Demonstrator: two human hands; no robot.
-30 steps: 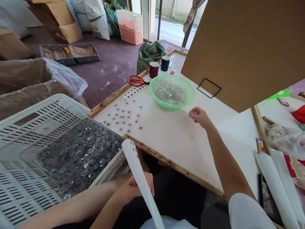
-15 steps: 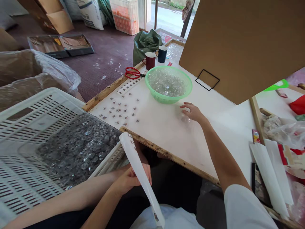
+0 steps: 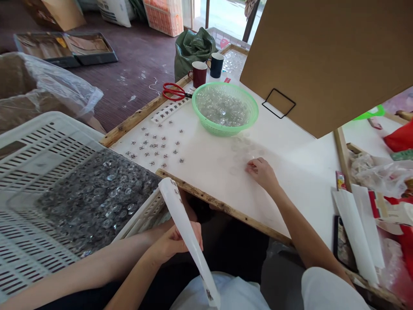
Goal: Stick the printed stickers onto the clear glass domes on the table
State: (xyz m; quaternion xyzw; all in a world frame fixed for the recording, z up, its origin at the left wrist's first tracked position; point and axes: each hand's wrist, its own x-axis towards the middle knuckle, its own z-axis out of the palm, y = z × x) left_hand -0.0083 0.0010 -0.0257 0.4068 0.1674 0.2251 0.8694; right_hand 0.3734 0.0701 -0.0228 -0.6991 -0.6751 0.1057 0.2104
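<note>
Floor (image 3: 148,51): dark purplish-brown, finely lined, pale in spots
Surface (image 3: 209,181): white top, rough wooden edging (image 3: 222,207)
Doorway (image 3: 226,17): dark upright (image 3: 252,22), bright daylight outside

Daylight glares through the doorway (image 3: 227,18) and gleams on the tabletop (image 3: 290,148)

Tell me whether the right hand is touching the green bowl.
Apart. The head view shows white tabletop between the right hand and the green bowl.
</note>
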